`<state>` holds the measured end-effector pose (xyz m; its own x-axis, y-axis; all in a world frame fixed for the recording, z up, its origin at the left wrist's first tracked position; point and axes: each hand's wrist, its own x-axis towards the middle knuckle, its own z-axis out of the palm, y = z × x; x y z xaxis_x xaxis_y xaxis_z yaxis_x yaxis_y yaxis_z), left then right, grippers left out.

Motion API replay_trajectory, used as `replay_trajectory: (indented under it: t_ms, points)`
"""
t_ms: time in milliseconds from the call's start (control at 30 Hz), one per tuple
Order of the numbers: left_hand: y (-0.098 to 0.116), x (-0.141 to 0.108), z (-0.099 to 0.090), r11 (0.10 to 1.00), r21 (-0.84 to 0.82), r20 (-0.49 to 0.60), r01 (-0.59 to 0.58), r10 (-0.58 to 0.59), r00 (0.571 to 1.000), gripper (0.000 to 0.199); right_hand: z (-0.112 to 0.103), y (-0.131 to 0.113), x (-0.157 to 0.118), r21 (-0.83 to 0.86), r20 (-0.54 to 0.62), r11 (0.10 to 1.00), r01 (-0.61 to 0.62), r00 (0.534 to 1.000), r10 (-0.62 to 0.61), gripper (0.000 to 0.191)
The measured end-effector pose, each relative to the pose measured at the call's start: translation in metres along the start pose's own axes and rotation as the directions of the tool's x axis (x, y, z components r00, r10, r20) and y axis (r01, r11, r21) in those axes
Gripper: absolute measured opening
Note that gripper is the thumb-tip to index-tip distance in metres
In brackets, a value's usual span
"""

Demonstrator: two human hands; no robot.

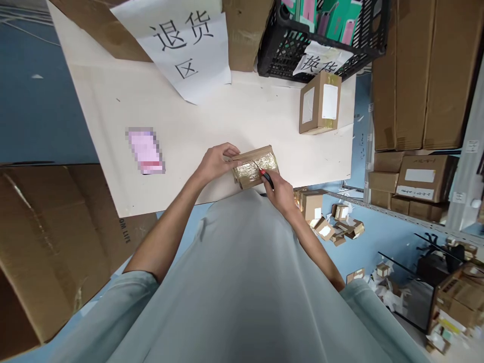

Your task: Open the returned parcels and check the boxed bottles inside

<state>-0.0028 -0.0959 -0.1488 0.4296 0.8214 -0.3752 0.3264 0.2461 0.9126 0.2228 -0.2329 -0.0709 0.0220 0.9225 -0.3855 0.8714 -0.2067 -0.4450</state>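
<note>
A small cardboard box (249,174) covered with shiny clear tape lies at the near edge of the white table, slightly tilted to my view. My left hand (218,162) grips its left end, thumb and fingers at the edge. In my right hand (280,193) is a small knife (266,176) with a black and red handle. Its thin tip points up and left and lies over the taped top of the box; whether it has gone through the tape I cannot tell. My right fingers are closed round the handle, beside the box's right end.
A taped carton (320,103) with white labels stands at the table's (264,111) right. Behind it is a black crate (280,50) of green and pink packages. A paper sign (189,55) hangs at the back. A blurred pink item (145,151) lies left. Cartons (323,227) litter the right floor.
</note>
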Motion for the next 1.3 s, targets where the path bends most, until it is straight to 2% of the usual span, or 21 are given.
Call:
replay_trajectory:
  t_ms: [100, 300, 433, 633, 733, 833, 933, 1100, 1300]
  points:
    - [0.0, 0.008, -0.007, 1.0, -0.006, 0.07, -0.009, 0.009, 0.997, 0.052, -0.01, -0.023, -0.008, -0.019, 0.086, 0.999, -0.05, 0.995, 0.051, 0.047]
    - [-0.004, 0.013, -0.012, 1.0, -0.017, 0.093, 0.0, 0.001, 0.996, 0.049, -0.014, -0.066, -0.011, -0.041, 0.262, 0.995, -0.093, 0.96, 0.1, 0.061]
    - [-0.007, 0.012, -0.011, 1.0, -0.024, 0.089, -0.001, 0.003, 0.996, 0.046, -0.01, -0.082, -0.007, -0.129, 0.3, 0.985, -0.116, 0.942, 0.15, 0.063]
    - [-0.011, 0.01, -0.014, 0.999, -0.047, 0.047, 0.008, -0.005, 0.999, 0.042, 0.007, -0.099, 0.006, -0.2, 0.29, 0.969, -0.144, 0.936, 0.199, 0.066]
    - [-0.015, 0.009, -0.016, 0.997, -0.076, 0.023, 0.032, -0.03, 0.999, 0.046, 0.017, -0.103, 0.008, -0.181, 0.257, 0.975, -0.127, 0.951, 0.171, 0.068]
    - [-0.018, 0.006, -0.013, 0.998, -0.061, 0.007, 0.023, -0.022, 1.0, 0.046, 0.024, -0.103, 0.002, -0.204, 0.285, 0.972, -0.113, 0.944, 0.169, 0.07]
    - [-0.019, 0.0, -0.007, 1.0, -0.021, -0.027, 0.022, -0.023, 0.999, 0.043, 0.026, -0.103, -0.005, -0.243, 0.329, 0.962, -0.122, 0.923, 0.2, 0.07]
    - [-0.02, -0.006, -0.009, 0.998, -0.036, -0.014, 0.049, -0.049, 0.999, 0.044, 0.024, -0.099, -0.012, -0.194, 0.335, 0.976, -0.098, 0.929, 0.159, 0.071]
    - [-0.015, -0.003, -0.01, 0.995, -0.053, 0.005, 0.079, -0.079, 0.997, 0.056, 0.026, -0.081, -0.013, -0.098, 0.214, 0.994, -0.04, 0.975, 0.061, 0.063]
